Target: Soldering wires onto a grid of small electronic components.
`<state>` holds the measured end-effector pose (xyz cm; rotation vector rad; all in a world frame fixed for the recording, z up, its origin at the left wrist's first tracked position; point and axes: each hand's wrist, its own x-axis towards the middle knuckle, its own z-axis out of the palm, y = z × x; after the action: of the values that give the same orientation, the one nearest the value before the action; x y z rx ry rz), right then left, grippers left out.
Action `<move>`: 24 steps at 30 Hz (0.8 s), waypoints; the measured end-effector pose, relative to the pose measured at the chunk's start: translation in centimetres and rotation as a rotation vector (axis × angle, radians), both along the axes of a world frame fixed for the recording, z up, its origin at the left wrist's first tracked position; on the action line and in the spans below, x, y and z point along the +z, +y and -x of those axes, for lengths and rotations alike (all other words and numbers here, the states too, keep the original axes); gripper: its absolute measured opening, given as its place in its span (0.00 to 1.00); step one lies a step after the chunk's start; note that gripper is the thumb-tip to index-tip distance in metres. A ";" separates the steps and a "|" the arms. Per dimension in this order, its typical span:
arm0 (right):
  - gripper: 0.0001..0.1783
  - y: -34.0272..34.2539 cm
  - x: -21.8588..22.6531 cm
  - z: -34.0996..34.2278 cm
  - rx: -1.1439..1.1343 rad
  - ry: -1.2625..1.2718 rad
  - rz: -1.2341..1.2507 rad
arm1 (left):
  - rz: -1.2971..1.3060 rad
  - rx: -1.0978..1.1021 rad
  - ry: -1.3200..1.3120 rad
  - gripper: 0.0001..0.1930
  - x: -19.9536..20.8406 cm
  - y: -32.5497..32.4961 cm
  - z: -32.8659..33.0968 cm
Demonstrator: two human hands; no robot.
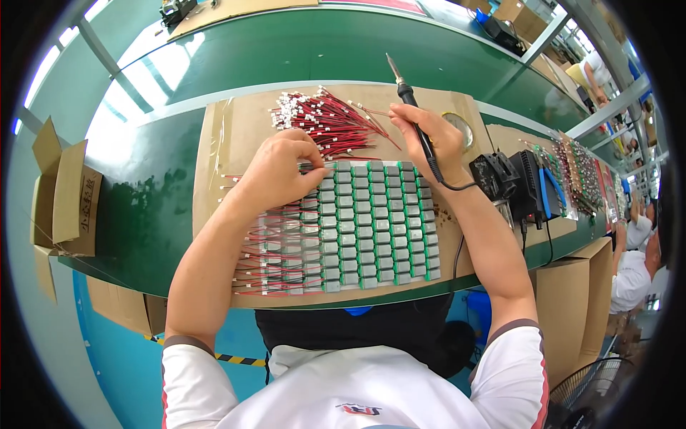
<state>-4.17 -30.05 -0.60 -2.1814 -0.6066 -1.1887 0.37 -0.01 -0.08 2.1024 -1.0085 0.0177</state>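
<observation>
My right hand point(437, 143) is closed around a soldering iron point(406, 94), its metal tip pointing up and away from me. A thin red wire reaches from the wire pile to near its fingertips; whether they grip it I cannot tell. My left hand point(282, 170) is closed in a pinch at the upper left corner of the rows of small grey blocks with green circuit boards point(366, 230); what its fingers hold is hidden. Red wires with white connectors stick out from the left columns. Just beyond both hands lies a pile of red wires point(332, 127) with white connector ends.
Cardboard point(214, 154) covers the green bench under the work. At right stand a black soldering station point(525, 187), an iron holder point(493, 174), blue-handled pliers point(549, 191) and a round tin point(459, 129). An open carton point(75, 193) is at left. Other people sit far right.
</observation>
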 end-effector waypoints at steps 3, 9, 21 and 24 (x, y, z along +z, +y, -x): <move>0.14 0.3 0.0 0.6 0.004 0.028 0.021 | 0.118 0.101 0.051 0.09 1.5 -0.4 0.8; 0.15 0.5 -0.2 0.8 0.054 -0.021 0.014 | 0.094 0.165 -0.375 0.16 3.4 -2.7 -1.5; 0.18 0.7 -0.9 0.8 0.102 0.027 -0.055 | -0.311 0.094 -0.215 0.21 3.9 -4.9 -4.3; 0.18 0.3 -0.7 1.1 0.103 0.093 -0.048 | -0.455 0.120 -0.270 0.29 5.5 -3.2 -3.9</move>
<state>-5.23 -29.75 -1.27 -2.1253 -0.6367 -1.0323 4.29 -3.24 5.38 2.6281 -1.1209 0.1479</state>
